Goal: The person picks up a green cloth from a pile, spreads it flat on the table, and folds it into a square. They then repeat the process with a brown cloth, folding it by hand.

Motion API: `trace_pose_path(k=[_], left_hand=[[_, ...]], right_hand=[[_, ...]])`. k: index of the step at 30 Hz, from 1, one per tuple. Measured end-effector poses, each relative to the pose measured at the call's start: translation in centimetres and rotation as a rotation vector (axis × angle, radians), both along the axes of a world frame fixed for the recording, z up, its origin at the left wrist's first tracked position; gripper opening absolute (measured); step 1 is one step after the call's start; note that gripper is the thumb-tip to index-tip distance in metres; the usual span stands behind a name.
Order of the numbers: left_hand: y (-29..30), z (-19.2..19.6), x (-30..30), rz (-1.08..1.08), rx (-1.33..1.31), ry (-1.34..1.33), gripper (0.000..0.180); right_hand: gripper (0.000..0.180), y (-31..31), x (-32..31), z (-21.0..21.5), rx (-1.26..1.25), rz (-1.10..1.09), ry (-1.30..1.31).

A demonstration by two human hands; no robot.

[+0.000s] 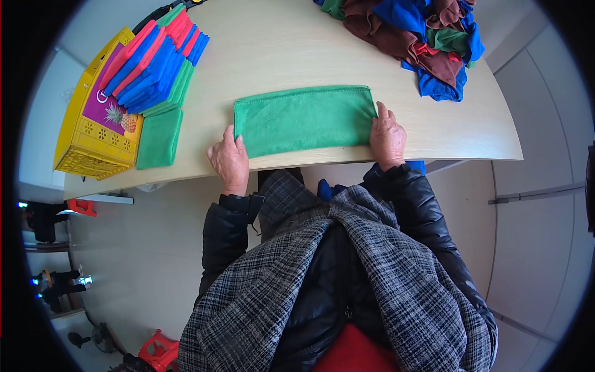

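Table: pale wood, curved front edge. Green cloth folded into a long strip, flat near the front edge, centre. Cloth pile far right: brown, blue, green, red, loose. Yellow crate at left edge; folded cloth stack leans across it in red, blue and green, one green piece flat beside it. Left hand at the strip's left end, thumb on the cloth, fingers curled over the corner. Right hand at the right end, fingers together pressing the edge down.
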State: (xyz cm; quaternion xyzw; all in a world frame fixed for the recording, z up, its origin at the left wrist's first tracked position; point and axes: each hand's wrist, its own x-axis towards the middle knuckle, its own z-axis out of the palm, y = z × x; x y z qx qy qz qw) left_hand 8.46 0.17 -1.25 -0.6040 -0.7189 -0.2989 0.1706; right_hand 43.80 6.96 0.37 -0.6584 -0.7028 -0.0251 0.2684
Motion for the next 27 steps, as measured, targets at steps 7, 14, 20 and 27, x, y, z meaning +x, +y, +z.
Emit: trace_pose_path(k=[7,14,20,27], left_hand=[[0.8,4.2,5.2,-0.308,-0.053,0.005,0.037],[3.9,0.0,7.2,-0.428,-0.214,0.119,0.049],[2.8,0.0,5.0,-0.296,-0.300,0.093,0.057],[2.8,0.0,1.7,-0.211,-0.376,0.028,0.056]], right_hand=[[0.050,-1.7,-5.8,3.9,0.063,0.406,0.005],[0.055,-1.7,-11.4,-0.3,0.004,0.511,-0.117],[0.056,-0.8,-7.3,-0.9,-0.041,0.338,-0.234],[0.054,0.5,-1.9,-0.1,-0.121,0.176,-0.235]])
